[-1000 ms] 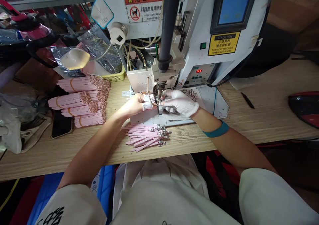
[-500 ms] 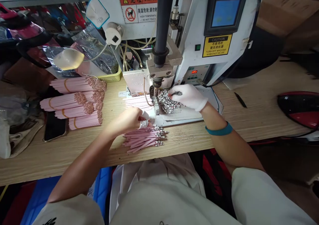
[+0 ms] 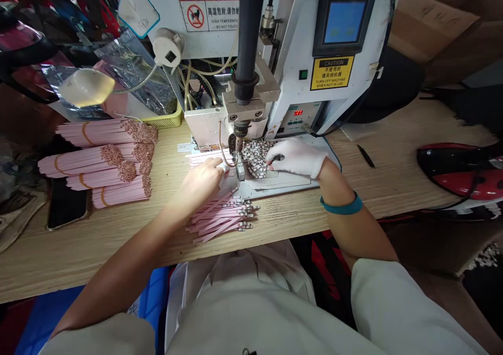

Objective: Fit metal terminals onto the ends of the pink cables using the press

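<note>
My left hand [image 3: 205,181], with white covers on some fingertips, is closed at the front of the machine, left of its soldering tip [image 3: 239,144]. It is by a row of thin pink strips [image 3: 200,158]; what its fingers pinch is hidden. Below it lies a loose pile of pink strips [image 3: 220,219] with small white-and-metal ends. My right hand [image 3: 301,157], in a white glove, is closed at the right edge of a heap of small white-and-metal pieces [image 3: 256,158]. A dark bit shows between its fingers, too small to name.
Bundles of pink strips [image 3: 118,185] tied with bands lie on the left, beside a phone [image 3: 68,203]. The machine [image 3: 293,90] stands ahead with its screen [image 3: 345,22]. A black pen-like piece [image 3: 366,156] and a red-and-black object [image 3: 463,174] are on the right.
My left hand has moved up from the loose pile of strips to the row beside the soldering tip. My right hand stays by the heap, slightly lower. The whole view has shifted a little.
</note>
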Motion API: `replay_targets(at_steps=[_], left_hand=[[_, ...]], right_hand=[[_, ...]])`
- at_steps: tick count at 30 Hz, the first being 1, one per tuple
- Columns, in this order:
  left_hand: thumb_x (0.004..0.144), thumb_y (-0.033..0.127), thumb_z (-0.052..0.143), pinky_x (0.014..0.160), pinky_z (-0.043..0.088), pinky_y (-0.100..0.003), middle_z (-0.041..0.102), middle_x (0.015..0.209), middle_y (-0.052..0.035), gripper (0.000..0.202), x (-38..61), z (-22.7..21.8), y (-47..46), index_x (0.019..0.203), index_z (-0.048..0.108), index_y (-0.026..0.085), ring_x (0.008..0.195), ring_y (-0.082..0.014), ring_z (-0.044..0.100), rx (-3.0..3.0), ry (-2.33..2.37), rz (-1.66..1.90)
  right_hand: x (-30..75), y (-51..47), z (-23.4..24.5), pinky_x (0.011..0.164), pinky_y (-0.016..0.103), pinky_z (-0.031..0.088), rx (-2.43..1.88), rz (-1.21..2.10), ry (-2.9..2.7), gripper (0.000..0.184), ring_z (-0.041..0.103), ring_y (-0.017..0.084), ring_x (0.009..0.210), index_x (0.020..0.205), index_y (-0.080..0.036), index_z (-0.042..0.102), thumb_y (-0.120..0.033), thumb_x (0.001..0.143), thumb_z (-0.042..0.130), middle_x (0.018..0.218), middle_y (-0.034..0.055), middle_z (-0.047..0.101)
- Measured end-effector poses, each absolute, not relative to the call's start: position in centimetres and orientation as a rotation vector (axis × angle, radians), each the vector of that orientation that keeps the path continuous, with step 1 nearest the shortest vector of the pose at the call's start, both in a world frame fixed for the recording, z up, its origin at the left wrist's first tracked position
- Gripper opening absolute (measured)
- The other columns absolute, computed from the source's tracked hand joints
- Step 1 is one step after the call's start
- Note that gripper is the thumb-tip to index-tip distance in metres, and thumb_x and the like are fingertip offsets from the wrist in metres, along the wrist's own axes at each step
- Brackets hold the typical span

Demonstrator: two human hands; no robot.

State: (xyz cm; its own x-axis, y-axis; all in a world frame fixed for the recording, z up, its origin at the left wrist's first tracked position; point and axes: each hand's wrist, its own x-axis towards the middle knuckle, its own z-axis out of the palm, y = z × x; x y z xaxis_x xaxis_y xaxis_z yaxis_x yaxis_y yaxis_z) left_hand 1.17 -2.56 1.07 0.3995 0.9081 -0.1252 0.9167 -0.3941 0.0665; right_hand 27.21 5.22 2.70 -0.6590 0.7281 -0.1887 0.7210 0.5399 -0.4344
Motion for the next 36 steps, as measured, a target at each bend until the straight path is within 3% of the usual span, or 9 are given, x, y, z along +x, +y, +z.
replay_targets(at_steps=[5, 9, 11, 16, 20, 26, 36], left_hand=[[0.081, 0.006, 0.04, 0.075, 0.048, -0.031, 0.065, 0.094, -0.0118, 0.029, 1.1, 0.7, -2.4, 0.091, 0.067, 0.011, 0.084, -0.0217, 0.06, 2.476, 1.538, 0.078], [0.079, 0.008, 0.042, 0.076, 0.047, -0.032, 0.065, 0.089, -0.0114, 0.027, 0.4, 0.2, -1.8, 0.088, 0.067, 0.012, 0.083, -0.0225, 0.06, 2.346, 1.499, 0.219], [0.078, 0.01, 0.044, 0.076, 0.047, -0.031, 0.066, 0.088, -0.0109, 0.025, 0.1, 0.4, -1.5, 0.088, 0.067, 0.012, 0.082, -0.0216, 0.06, 2.272, 1.465, 0.292], [0.087, 0.028, 0.047, 0.07, 0.045, -0.027, 0.064, 0.08, -0.006, 0.021, -0.3, 1.3, -1.2, 0.086, 0.062, 0.014, 0.073, -0.0168, 0.056, 2.073, 1.321, 0.49], [0.083, 0.041, 0.057, 0.063, 0.042, -0.023, 0.061, 0.077, -0.0024, 0.028, 0.1, 1.6, -1.2, 0.081, 0.061, 0.014, 0.068, -0.013, 0.051, 1.739, 1.224, 0.593], [0.07, 0.05, 0.071, 0.055, 0.034, -0.022, 0.058, 0.066, -0.0002, 0.037, 0.3, 0.9, -0.9, 0.068, 0.065, 0.013, 0.058, -0.0097, 0.043, 1.464, 1.256, 0.657], [0.063, 0.043, 0.077, 0.066, 0.042, -0.025, 0.065, 0.071, -0.0025, 0.033, 1.1, 0.9, -0.5, 0.071, 0.07, 0.012, 0.07, -0.0151, 0.055, 1.43, 1.264, 0.66]], right_hand=[[26.3, 4.2, 2.6, 0.075, 0.034, 0.043, -1.39, 0.591, -2.849, 0.022, 0.064, 0.024, 0.09, 0.086, -0.021, 0.078, -0.013, 0.081, 0.059, 0.095, 0.0034, 0.074], [26.3, 3.9, 2.9, 0.072, 0.034, 0.042, -1.442, 0.598, -2.824, 0.019, 0.062, 0.023, 0.086, 0.081, -0.019, 0.074, -0.012, 0.082, 0.057, 0.092, 0.0054, 0.071], [26.2, 3.9, 3.1, 0.068, 0.033, 0.043, -1.421, 0.739, -2.677, 0.013, 0.061, 0.021, 0.078, 0.079, -0.018, 0.069, -0.014, 0.084, 0.057, 0.083, 0.0051, 0.068], [24.6, 3.7, 2.4, 0.043, 0.024, 0.041, -1.439, 1.503, -1.922, 0.004, 0.054, 0.012, 0.049, 0.084, -0.017, 0.062, -0.019, 0.087, 0.062, 0.063, 0.0013, 0.06], [22.9, 3.8, 1.1, 0.046, 0.02, 0.048, -1.176, 1.787, -1.612, 0.005, 0.056, 0.008, 0.052, 0.083, -0.012, 0.064, -0.009, 0.08, 0.067, 0.068, 0.0021, 0.063], [21.5, 3.8, 0.8, 0.035, 0.018, 0.038, -1.138, 1.907, -1.502, 0.011, 0.049, 0.008, 0.045, 0.084, -0.014, 0.061, -0.007, 0.078, 0.066, 0.06, -0.0013, 0.057], [21.1, 3.4, 1.2, 0.033, 0.018, 0.031, -1.16, 1.913, -1.468, 0.012, 0.042, 0.005, 0.041, 0.082, -0.016, 0.057, -0.006, 0.079, 0.064, 0.06, -0.0032, 0.054]])
